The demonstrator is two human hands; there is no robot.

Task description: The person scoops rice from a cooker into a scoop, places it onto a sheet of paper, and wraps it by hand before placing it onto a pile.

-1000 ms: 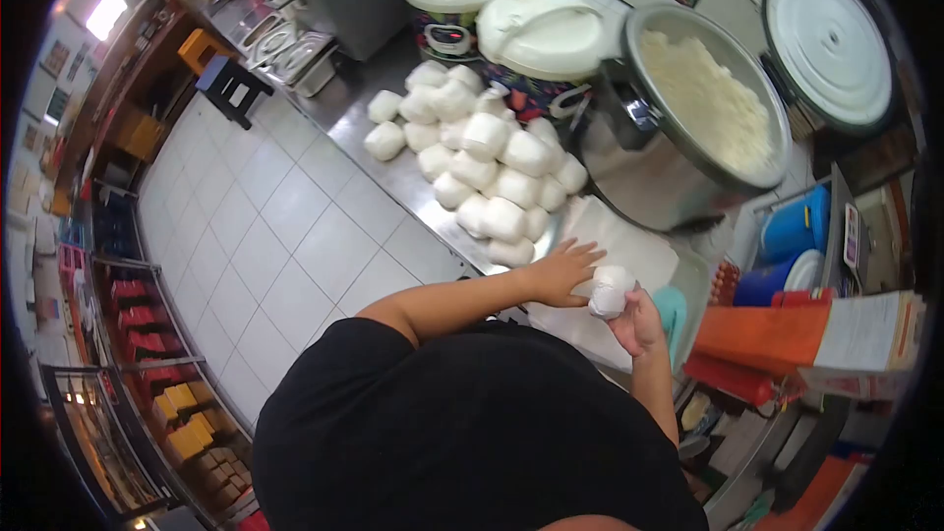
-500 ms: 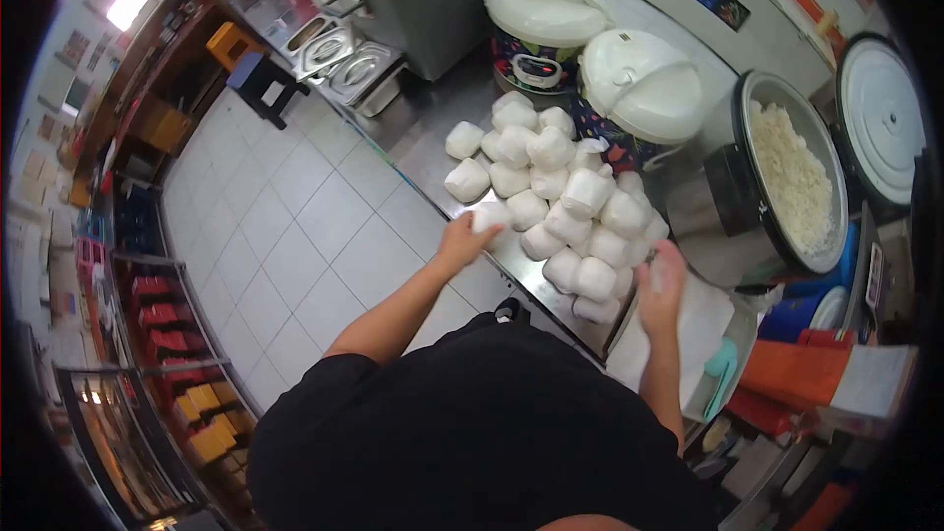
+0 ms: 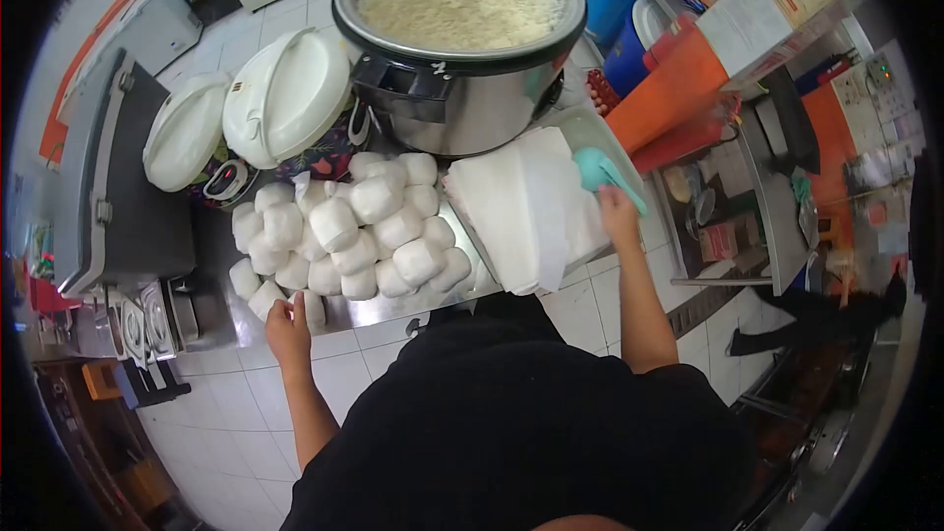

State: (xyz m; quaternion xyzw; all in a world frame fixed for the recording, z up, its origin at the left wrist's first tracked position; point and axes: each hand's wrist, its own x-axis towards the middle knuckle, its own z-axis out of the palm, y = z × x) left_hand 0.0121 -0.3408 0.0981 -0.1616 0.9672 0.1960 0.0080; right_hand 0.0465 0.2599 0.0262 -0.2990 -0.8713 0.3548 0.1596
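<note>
Head view, looking down. Left hand (image 3: 287,323): fingers (image 3: 295,301) curved against a white wrapped packet (image 3: 314,309) at the near-left corner of the packet pile (image 3: 364,226); whether they grasp it or merely touch it cannot be told. This packet lies on the steel surface (image 3: 388,311), just inside its front edge, touching its neighbours in the pile.

Right hand (image 3: 618,208): fingers clenched on a teal scoop (image 3: 598,171), held above the right end of the surface, just beside a stack of white sheets (image 3: 521,208).

Edges and room: a narrow bare strip of steel runs between the pile and the front edge. Behind the pile stand two white-lidded cookers (image 3: 285,96) and a large steel pot (image 3: 460,88), open and full of cooked rice (image 3: 462,2). A grey box (image 3: 113,187) bounds the left side.

Materials: the packets are rounded, soft-cornered blocks in glossy white wrap, heaped two layers deep. The sheets are matt and flat, overhanging the front edge. The surface is reflective metal.
</note>
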